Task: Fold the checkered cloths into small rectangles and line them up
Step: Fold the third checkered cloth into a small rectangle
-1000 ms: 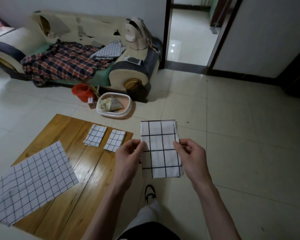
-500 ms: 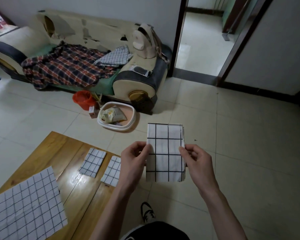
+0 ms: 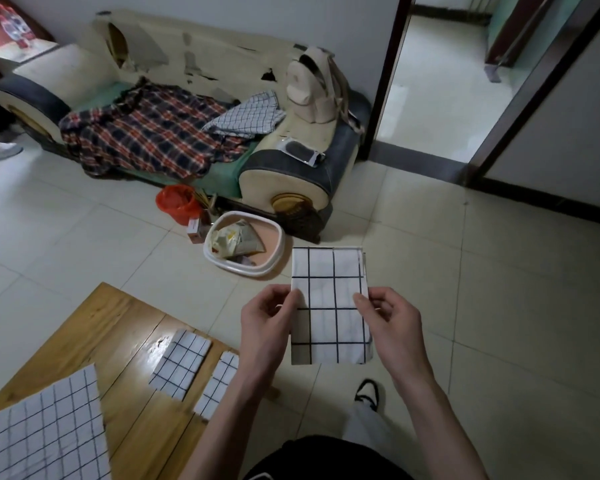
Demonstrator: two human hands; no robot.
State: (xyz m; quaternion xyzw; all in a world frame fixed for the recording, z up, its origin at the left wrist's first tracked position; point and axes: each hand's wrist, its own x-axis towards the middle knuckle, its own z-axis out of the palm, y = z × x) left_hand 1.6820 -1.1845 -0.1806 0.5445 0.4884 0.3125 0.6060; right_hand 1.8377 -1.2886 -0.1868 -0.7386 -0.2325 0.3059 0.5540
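Folded checkered cloth (image 3: 329,306) held up in the air at about 3 o'clock from the wooden table (image 3: 118,341), over the pale tiled floor (image 3: 499,306), long side upright, dark grid lines facing the camera. Gripped on both long edges: left hand (image 3: 267,327) pinching the edge at 9 o'clock with thumb and curled fingers, right hand (image 3: 388,327) pinching the edge at 3 o'clock the same way, thumb laid on the front face. Both forearms reaching in from 6 o'clock.

On the table, two small folded rectangles side by side and just apart: first folded cloth (image 3: 181,363) toward 9 o'clock, second folded cloth (image 3: 219,384) toward 3 o'clock, its near end partly hidden behind the left forearm. Both lying flat, tilted the same way. At 7 o'clock of those, well apart, a large unfolded checkered cloth (image 3: 42,434) spread flat, running off the frame's lower left corner.

Beyond the table at 12 o'clock, a white oval basin (image 3: 278,251) on the floor with crumpled wrappers inside, an orange bag (image 3: 175,202) just beside it at 10 o'clock. Behind those, a worn sofa (image 3: 291,181) carrying a red plaid shirt (image 3: 146,136), a small-checked garment (image 3: 246,116) and a cream backpack (image 3: 312,88). Open doorway (image 3: 437,81) at 1 o'clock. Black shoe (image 3: 368,393) on the floor below the held cloth.
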